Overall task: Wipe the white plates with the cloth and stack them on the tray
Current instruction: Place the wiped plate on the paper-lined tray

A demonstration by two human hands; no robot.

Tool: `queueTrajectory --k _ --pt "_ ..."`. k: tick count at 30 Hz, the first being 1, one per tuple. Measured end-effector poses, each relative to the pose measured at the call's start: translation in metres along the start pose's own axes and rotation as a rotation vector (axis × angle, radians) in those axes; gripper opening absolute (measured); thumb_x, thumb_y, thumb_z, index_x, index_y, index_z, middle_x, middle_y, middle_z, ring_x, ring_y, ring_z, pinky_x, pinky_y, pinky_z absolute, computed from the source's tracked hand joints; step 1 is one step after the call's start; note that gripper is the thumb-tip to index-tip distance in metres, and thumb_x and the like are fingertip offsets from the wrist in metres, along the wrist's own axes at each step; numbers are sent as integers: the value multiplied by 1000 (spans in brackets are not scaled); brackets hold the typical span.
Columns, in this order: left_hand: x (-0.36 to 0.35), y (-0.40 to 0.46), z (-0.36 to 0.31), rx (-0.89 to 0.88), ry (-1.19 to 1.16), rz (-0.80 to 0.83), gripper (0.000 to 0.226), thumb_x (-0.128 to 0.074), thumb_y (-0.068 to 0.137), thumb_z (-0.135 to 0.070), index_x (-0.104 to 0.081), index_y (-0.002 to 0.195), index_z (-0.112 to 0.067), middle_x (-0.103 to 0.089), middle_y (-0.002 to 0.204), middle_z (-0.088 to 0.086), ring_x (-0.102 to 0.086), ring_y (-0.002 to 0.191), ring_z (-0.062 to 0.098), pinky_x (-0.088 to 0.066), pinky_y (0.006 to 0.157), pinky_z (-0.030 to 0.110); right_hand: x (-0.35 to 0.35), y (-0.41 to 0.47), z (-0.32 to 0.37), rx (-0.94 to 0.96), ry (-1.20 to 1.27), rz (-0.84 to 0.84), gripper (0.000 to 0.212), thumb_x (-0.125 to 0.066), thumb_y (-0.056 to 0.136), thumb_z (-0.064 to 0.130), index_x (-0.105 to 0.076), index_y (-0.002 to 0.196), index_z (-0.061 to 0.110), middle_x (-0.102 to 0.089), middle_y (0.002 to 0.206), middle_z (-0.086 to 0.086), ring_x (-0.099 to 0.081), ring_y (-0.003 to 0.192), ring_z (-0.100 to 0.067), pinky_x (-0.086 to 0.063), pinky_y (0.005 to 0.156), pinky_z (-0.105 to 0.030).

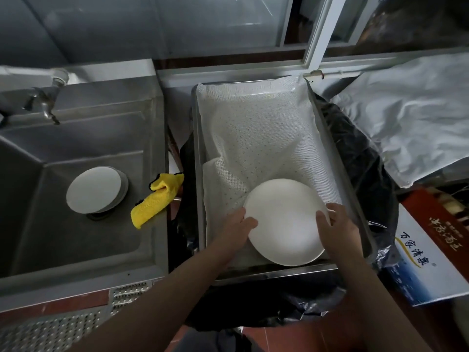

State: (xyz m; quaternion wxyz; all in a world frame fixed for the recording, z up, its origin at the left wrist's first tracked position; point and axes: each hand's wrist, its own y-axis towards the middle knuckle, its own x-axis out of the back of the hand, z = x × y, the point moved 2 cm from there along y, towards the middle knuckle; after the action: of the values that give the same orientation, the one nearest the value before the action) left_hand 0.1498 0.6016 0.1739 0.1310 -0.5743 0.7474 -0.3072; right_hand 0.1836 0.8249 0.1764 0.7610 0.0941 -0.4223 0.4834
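Both hands (237, 231) (335, 224) grip plate (286, 222) (fingertips hidden beneath).

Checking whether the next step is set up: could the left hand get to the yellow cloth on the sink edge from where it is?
Probably yes. The cloth lies uncovered over the sink edge, with nothing between it and the left hand. That hand would first have to let go of the plate in the tray.

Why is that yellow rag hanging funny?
The yellow cloth lies crumpled across the sink's edge, partly hanging into the basin beside the stacked plates. Otherwise nothing looks spilled or broken; both hands hold a plate over the tray.
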Motion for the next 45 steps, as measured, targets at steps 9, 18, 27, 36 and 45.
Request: queueTrajectory --k 9,18,27,36,45 --pt "-4 -9 0 -39 -51 19 45 -51 82 -29 -60 122 -11 -62 111 1 -56 99 16 -43 74 28 -5 2 -9 -15 38 26 37 -53 95 31 -50 128 16 -65 120 -12 -60 106 -30 -36 79 -30" --pt "-3 -6 6 -79 -81 77 29 -41 100 -9 -52 124 -21 -54 105 -18 -50 93 -4 -39 59 1 -7 -5 -5 12 29 6 40 -54 95 31 -49 132 16 -61 128 -12 -56 114 -33 -43 92 -37" --pt "-1 1 10 -18 -90 70 26 -44 101 -15 -49 126 -20 -55 117 -13 -51 103 1 -41 79 16 -13 -12 -5 17 53 19 46 -59 93 28 -44 135 17 -57 132 -11 -53 120 -32 -41 96 -39" --pt "1 -1 10 1 -233 113 30 -44 97 -2 -56 103 -29 -59 113 -6 -55 105 13 -43 106 39 -21 -15 -9 -38 88 85 65 -60 92 33 -27 147 26 -44 145 -9 -45 128 -35 -38 98 -43" --pt "15 -8 4 -56 -56 126 45 -49 92 -9 -52 136 -18 -55 135 -1 -54 111 3 -48 83 17 -21 -16 0 11 94 -5 55 -58 93 25 -34 143 19 -47 141 -11 -48 123 -34 -39 92 -38"
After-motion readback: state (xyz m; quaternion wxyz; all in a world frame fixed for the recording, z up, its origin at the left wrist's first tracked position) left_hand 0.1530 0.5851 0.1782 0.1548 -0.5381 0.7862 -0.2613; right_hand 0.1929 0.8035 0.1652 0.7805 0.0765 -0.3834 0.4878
